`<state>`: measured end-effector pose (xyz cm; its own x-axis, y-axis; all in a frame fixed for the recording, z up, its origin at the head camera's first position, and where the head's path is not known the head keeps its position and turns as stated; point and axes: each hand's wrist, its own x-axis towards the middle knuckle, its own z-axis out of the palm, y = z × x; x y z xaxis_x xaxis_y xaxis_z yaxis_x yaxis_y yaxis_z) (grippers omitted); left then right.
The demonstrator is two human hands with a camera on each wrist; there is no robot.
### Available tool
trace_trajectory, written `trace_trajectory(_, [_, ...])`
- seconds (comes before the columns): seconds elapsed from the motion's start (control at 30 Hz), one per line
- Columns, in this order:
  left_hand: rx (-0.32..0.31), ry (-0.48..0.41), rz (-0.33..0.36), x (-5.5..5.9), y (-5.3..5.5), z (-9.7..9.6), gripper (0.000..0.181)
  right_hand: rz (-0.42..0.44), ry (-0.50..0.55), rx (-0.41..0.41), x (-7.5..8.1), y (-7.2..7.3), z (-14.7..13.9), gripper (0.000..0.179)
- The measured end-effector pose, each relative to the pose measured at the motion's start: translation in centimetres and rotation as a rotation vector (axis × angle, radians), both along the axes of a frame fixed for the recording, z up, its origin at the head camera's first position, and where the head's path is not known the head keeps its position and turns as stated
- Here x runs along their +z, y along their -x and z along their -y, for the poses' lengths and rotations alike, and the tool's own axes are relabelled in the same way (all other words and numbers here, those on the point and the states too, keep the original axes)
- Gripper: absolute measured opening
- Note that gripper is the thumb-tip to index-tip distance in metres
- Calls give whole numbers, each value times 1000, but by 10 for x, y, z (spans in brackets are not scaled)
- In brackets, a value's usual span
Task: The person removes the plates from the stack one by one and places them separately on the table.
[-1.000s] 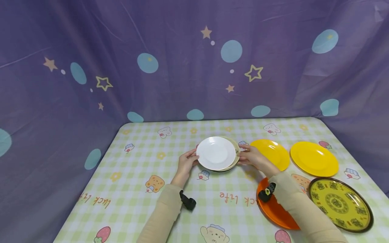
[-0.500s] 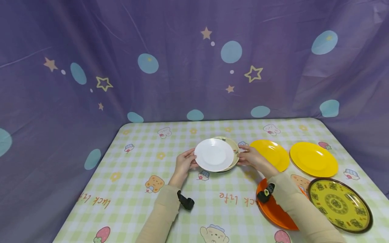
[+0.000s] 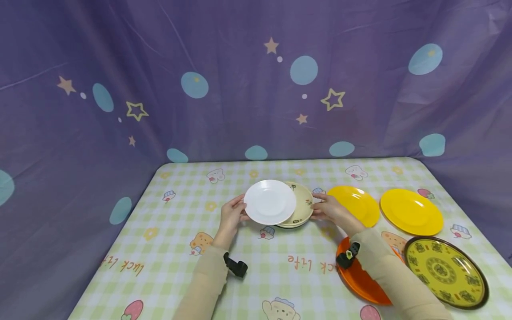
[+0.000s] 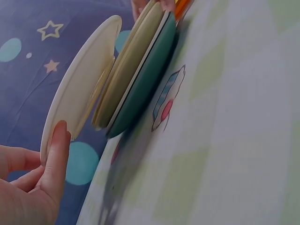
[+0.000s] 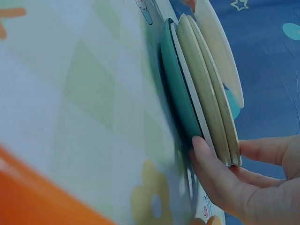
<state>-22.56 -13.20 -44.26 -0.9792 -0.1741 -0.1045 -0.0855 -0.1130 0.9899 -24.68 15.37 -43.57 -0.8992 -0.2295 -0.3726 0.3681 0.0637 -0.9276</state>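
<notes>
My left hand (image 3: 232, 216) pinches the left rim of a white plate (image 3: 270, 202), thumb and fingers on opposite faces. This plate is lifted and tilted off a stack in the left wrist view, overlapping its left part in the head view. Under it are cream plates (image 5: 199, 65) with a small printed pattern, stacked above a thin white rim and a green plate (image 4: 145, 96). My right hand (image 3: 330, 210) grips the stack's right edge, thumb and fingers across the rims in the right wrist view. The stack's underside is close over the tablecloth.
Two yellow plates (image 3: 412, 212) lie to the right on the checked tablecloth (image 3: 176, 284). Nearer lie an orange plate (image 3: 360, 280), partly under the right forearm, and a dark-rimmed yellow patterned plate (image 3: 444, 271). A purple curtain (image 3: 240, 89) hangs behind the table.
My left hand has slid the white plate leftward off the stack, uncovering more of the top cream plate. My right hand stays nearly in place, holding the stack.
</notes>
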Motion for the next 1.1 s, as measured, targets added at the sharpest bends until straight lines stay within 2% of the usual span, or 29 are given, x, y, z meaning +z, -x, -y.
trace_trajectory(0.1, [20, 42, 55, 2, 1, 7, 37, 21, -12, -20, 0, 0, 1, 58])
trace_trajectory(0.23, [37, 52, 85, 5, 2, 19, 38, 40, -26, -35, 2, 1, 1, 58])
trace_trajectory(0.43, [54, 55, 90, 7, 0, 37, 39, 50, -24, -31, 3, 1, 1, 59])
trace_trajectory(0.63, [52, 110, 99, 8, -1, 52, 39, 63, -35, -38, 3, 0, 1, 59])
trace_trajectory(1.0, [65, 136, 127, 7, 3, 72, 39, 78, -38, -47, 2, 2, 2, 60])
trace_trajectory(1.1, [66, 153, 153, 4, 5, 77, 39, 74, -31, -37, 3, 1, 2, 60])
